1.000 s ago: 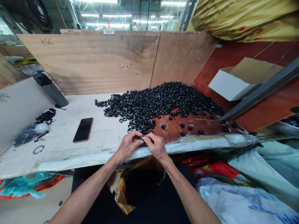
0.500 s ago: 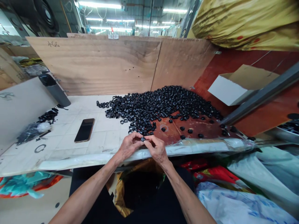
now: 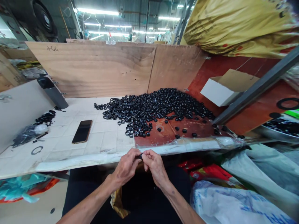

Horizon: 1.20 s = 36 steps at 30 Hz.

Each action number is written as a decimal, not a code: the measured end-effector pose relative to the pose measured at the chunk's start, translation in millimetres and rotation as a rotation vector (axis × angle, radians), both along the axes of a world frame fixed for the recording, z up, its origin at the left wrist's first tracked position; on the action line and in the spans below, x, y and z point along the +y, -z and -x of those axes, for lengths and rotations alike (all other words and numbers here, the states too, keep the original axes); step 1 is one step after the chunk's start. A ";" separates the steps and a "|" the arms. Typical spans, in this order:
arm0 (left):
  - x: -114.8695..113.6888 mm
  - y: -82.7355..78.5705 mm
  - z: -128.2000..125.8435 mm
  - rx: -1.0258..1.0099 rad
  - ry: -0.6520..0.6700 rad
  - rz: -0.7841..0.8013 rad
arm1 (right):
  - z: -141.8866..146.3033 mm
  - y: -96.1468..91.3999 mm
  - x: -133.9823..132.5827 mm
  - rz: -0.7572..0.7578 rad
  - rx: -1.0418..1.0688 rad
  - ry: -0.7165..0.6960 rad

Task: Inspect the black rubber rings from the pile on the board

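1. Head view: a small black piece (image 3: 140, 156), partly hidden, is pinched between the fingertips of the left hand (image 3: 126, 164) and right hand (image 3: 154, 165); both grips are closed on it.
2. Since the earlier frames, it has been drawn to the near edge of the bench (image 3: 105, 137), so it is handled apart from the pile of black rings (image 3: 151, 107).

dark-screened phone (image 3: 82, 132) on table (image 3: 107, 133) | grey bottle (image 3: 56, 95) near left panel (image 3: 23, 104) | open white box (image 3: 217, 91), right | yellow sack (image 3: 235, 28), upper right

Hands (image 3: 128, 165) pinching a black piece (image 3: 140, 156), black rings (image 3: 161, 102) heaped, phone (image 3: 82, 131)
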<state>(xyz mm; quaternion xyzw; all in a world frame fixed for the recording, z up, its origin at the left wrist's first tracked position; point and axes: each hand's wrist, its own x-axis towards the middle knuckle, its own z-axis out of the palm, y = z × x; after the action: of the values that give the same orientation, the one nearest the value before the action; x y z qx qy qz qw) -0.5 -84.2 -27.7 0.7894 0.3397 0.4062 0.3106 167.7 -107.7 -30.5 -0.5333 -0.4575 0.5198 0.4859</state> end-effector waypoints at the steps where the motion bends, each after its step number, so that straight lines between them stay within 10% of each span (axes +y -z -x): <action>1: -2.2 -3.6 3.3 0.058 0.056 -0.040 | -2.1 -0.3 -1.5 0.040 -0.012 -0.024; 5: 13.2 -22.4 17.2 0.292 0.147 0.094 | -20.6 -3.5 15.2 -0.103 -0.416 -0.041; 9: 63.6 -23.3 19.4 0.377 -0.297 -0.011 | -32.6 -4.6 64.0 -0.470 -0.761 0.084; 16: 102.7 -3.6 6.4 0.552 -0.399 -0.091 | -18.7 7.5 108.5 -0.401 -1.076 0.058; 29: 101.3 0.3 6.6 0.372 -0.286 -0.098 | -28.1 9.8 99.3 -0.605 -0.662 0.022; 36: 99.2 -0.8 9.3 0.132 -0.182 -0.046 | -26.5 6.2 97.7 -0.331 -0.193 0.060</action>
<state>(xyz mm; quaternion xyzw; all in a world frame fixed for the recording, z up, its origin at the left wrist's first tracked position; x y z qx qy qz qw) -9.8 15.0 -26.9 0.7872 0.4202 0.3875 0.2314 194.1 -10.0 -36.7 -0.5068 -0.5652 0.3692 0.5361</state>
